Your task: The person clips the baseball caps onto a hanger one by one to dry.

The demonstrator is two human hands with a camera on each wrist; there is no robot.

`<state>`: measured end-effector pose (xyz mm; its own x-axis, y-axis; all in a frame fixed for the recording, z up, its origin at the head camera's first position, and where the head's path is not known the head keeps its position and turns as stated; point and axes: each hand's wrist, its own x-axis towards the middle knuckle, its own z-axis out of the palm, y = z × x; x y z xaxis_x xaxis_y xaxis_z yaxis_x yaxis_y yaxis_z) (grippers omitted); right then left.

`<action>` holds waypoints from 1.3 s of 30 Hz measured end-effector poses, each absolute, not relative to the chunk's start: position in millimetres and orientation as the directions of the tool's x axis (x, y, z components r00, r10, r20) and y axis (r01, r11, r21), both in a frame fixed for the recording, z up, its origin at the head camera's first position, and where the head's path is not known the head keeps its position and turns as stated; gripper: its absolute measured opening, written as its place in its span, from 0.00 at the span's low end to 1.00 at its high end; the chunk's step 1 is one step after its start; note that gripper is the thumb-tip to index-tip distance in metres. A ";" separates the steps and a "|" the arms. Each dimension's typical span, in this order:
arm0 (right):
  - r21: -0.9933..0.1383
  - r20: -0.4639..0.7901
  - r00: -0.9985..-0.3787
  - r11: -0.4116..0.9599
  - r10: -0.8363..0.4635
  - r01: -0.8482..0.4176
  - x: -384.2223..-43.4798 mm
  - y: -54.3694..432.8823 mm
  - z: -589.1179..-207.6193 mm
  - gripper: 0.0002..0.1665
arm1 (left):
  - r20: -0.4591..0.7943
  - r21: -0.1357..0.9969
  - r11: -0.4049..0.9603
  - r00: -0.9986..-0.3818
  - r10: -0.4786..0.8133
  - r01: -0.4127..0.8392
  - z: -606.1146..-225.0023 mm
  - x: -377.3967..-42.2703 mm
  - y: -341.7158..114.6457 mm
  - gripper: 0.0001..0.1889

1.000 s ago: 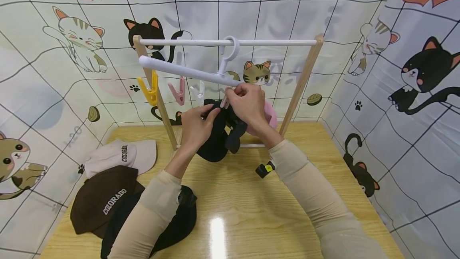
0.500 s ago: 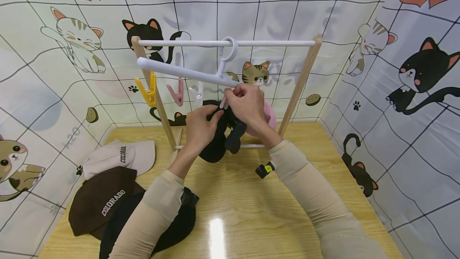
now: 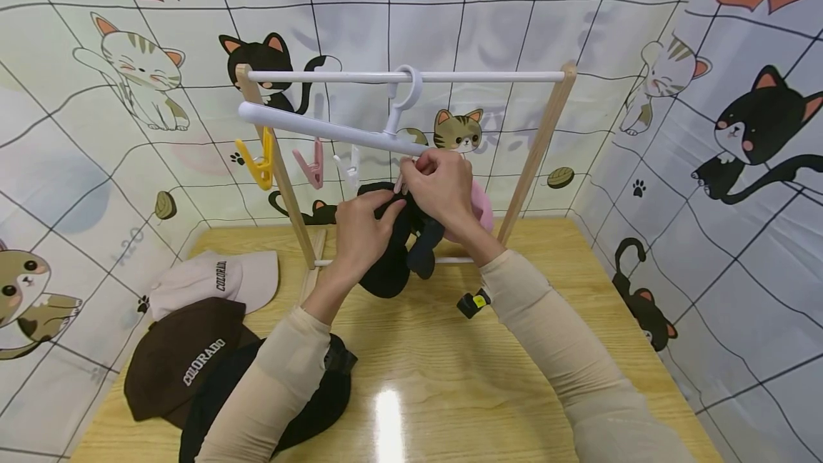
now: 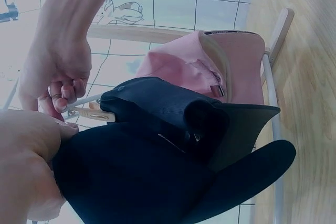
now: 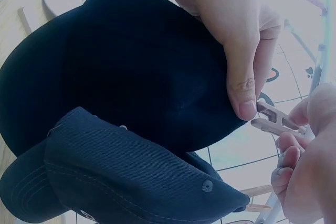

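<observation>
My left hand [image 3: 366, 233] pinches the edge of a black cap [image 5: 142, 66] between thumb and fingers; its brim hangs down. Close by, my right hand [image 3: 444, 184] squeezes a pale pinkish clothespin [image 5: 278, 118] hanging below the white hanger [image 3: 334, 130]. In the right wrist view the clothespin's jaws are parted at the cap's edge, beside my left thumb. A dark grey cap [image 5: 136, 171] hangs alongside, with a beige clothespin [image 5: 258, 199] at its edge. Behind it hangs a pink cap [image 4: 173, 61], mostly covered by my right hand in the head view.
The hanger hooks on the white bar [image 3: 321, 77] of a wooden rack [image 3: 539, 145]. Yellow [image 3: 262, 163], pink [image 3: 313, 165] and white [image 3: 350, 166] clothespins dangle at its left. Pale [image 3: 251, 281], brown [image 3: 186, 363] and black [image 3: 315, 406] caps lie on the table [image 3: 450, 391].
My left hand has shifted slightly right with the black cap, nearer the clothespin. The hanger's left end and its dangling clothespins have drifted a little left. My right hand has stayed nearly still.
</observation>
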<state>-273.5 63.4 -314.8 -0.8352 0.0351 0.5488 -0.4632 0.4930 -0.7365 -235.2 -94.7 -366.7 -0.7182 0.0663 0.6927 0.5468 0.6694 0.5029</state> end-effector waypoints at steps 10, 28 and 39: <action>-0.729 0.541 -0.840 0.515 0.032 -0.450 -274.6 64.7 -317.3 0.22 | 0.705 0.489 0.668 -0.705 0.076 0.561 -365.1 -231.4 -91.2 0.11; -0.681 0.587 -0.810 0.548 0.011 -0.486 -272.4 62.4 -315.0 0.21 | 0.740 0.439 0.673 -0.664 0.104 0.595 -361.7 -229.1 -90.0 0.10; -0.654 0.599 -0.801 0.571 -0.009 -0.496 -272.8 60.1 -313.7 0.21 | 0.757 0.408 0.706 -0.647 0.094 0.579 -360.5 -226.0 -87.8 0.10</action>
